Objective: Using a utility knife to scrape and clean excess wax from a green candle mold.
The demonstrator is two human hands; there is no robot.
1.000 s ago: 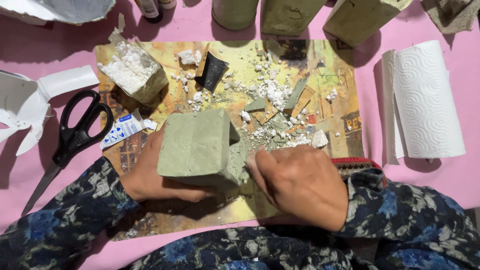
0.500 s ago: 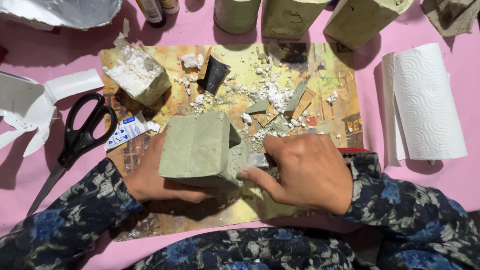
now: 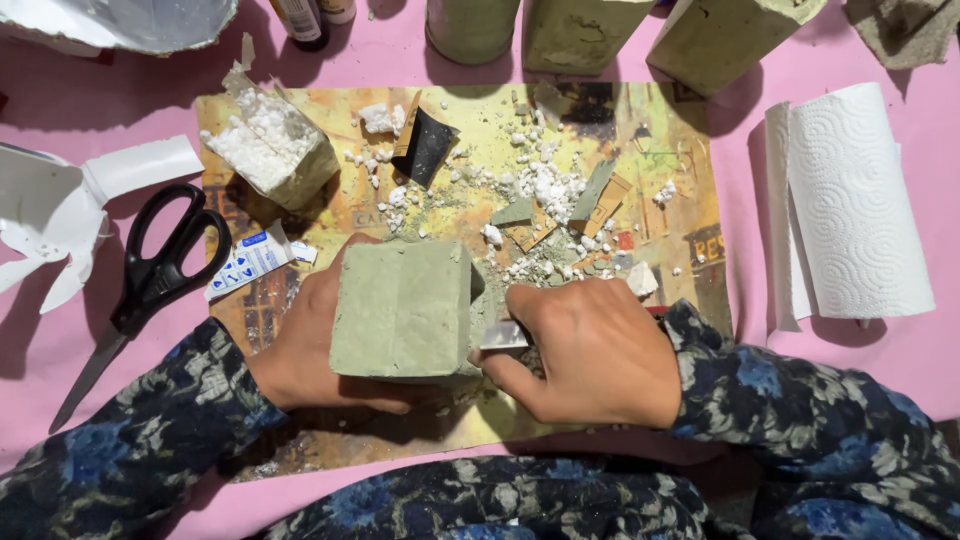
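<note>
The head view showed the left hand (image 3: 300,350) wrapped around a green block (image 3: 402,310) on the picture mat (image 3: 690,200), its grip pinching the block's sides. The right hand (image 3: 600,350), just right of the block, pinched a small flat blade (image 3: 503,336) against it. Black scissors (image 3: 150,285) lay left of the block, a paper towel roll (image 3: 860,200) far to its right.

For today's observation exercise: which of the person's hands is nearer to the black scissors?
Left. The left hand holds the green block just right of the black scissors; the right hand is beyond the block, farther right.
</note>
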